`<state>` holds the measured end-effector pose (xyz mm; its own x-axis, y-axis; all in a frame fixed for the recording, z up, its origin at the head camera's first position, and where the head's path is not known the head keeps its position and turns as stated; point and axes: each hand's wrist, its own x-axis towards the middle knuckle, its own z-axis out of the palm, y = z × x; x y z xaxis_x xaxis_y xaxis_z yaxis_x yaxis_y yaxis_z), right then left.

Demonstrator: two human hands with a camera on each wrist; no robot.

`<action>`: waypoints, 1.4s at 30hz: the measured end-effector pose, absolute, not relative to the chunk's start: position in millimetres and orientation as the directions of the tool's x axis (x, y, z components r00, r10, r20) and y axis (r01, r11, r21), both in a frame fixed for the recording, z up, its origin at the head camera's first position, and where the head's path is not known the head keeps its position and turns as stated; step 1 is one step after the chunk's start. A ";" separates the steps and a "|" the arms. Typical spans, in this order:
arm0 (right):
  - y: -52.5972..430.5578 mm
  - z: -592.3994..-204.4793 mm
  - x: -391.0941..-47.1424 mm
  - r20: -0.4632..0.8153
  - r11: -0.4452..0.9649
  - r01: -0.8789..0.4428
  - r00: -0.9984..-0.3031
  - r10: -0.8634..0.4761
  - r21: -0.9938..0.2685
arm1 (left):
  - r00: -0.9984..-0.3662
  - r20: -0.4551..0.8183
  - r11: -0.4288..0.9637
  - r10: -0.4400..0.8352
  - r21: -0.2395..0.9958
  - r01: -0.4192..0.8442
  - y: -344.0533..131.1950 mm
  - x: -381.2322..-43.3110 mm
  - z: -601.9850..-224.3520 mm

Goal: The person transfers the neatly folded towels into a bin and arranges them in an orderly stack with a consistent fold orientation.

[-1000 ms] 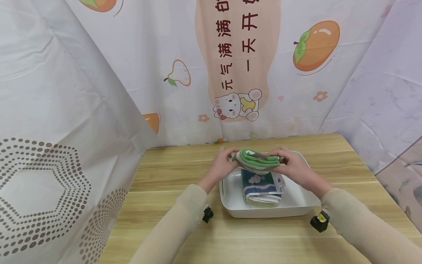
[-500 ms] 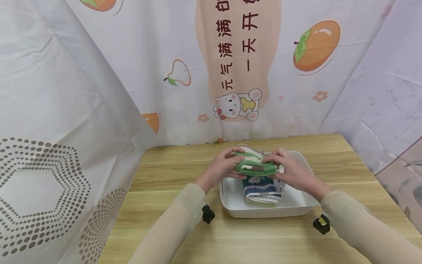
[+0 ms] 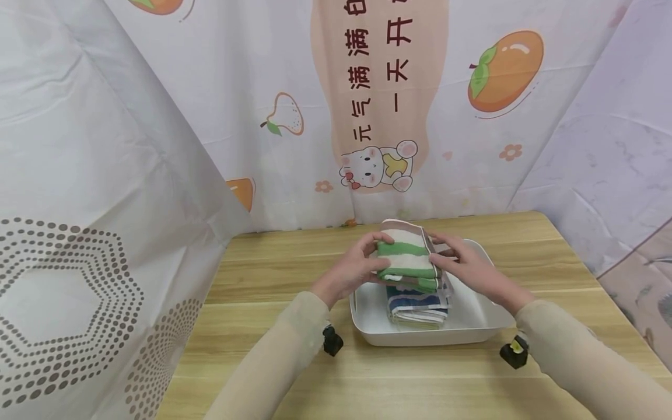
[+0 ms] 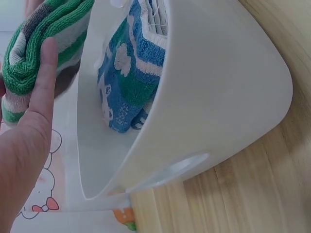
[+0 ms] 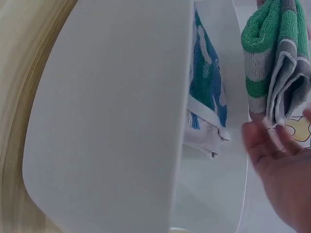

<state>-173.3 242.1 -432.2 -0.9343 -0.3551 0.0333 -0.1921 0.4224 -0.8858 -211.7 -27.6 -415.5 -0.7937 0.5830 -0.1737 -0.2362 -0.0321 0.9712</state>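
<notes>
A folded green, white and brown striped towel (image 3: 403, 251) is held up over the white bin (image 3: 436, 337). My left hand (image 3: 353, 269) grips its left side, with one finger stretched along the underside in the left wrist view. At the opposite side is my right hand (image 3: 469, 265), its fingers spread and the fingertips at the towel's edge; in the right wrist view they look blurred and loosely placed. Beneath, inside the bin, lies a stack of folded towels, the top one a blue and green patterned towel (image 3: 417, 300). The striped towel partly hides this stack.
The bin stands on a wooden table (image 3: 273, 274). A printed curtain (image 3: 294, 163) hangs right behind the table, and another pale curtain (image 3: 105, 175) closes off the left side. Black devices hang under both wrists, such as the left black device (image 3: 332, 340).
The striped towel has been tilted so its broad striped face shows instead of its rolled edge. Both hands have shifted their hold, and the right fingers have spread.
</notes>
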 end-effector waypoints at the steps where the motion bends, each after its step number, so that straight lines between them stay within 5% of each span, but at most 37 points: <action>1: 242.4 -431.9 -173.7 0.005 0.407 -0.155 -0.939 -0.345 -0.900 | -0.791 -0.174 -0.029 0.587 0.971 -0.236 -27.2 -211.4 -415.3; 8: 242.8 -432.2 -175.4 -0.174 0.186 0.114 -0.920 -0.350 -0.976 | -0.774 -0.179 -0.022 0.607 0.970 -0.242 -25.3 -211.1 -417.5; 14: 244.3 -431.7 -175.9 -0.136 0.047 0.127 -0.931 -0.338 -0.991 | -0.782 -0.172 0.052 0.599 0.983 -0.177 -25.1 -211.5 -419.3; 29: 244.8 -433.6 -175.3 -0.181 0.142 0.142 -0.930 -0.319 -0.980 | -0.824 -0.180 0.329 0.537 0.944 0.008 -27.0 -213.7 -421.9; 35: 245.7 -436.3 -175.6 -0.235 0.179 0.184 -0.915 -0.328 -0.966 | -0.904 -0.173 0.342 0.391 0.939 -0.032 -24.4 -218.3 -424.5; 42: 246.9 -440.6 -175.7 -0.261 0.164 0.216 -0.904 -0.338 -0.963 | -0.925 -0.209 0.357 0.318 0.930 -0.088 -21.3 -221.3 -427.1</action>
<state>-175.7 246.9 -440.6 -0.9045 -0.3378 -0.2605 0.2161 0.1637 -0.9625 -221.3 -21.3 -427.1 -0.9246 0.3184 -0.2092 -0.0877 0.3565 0.9302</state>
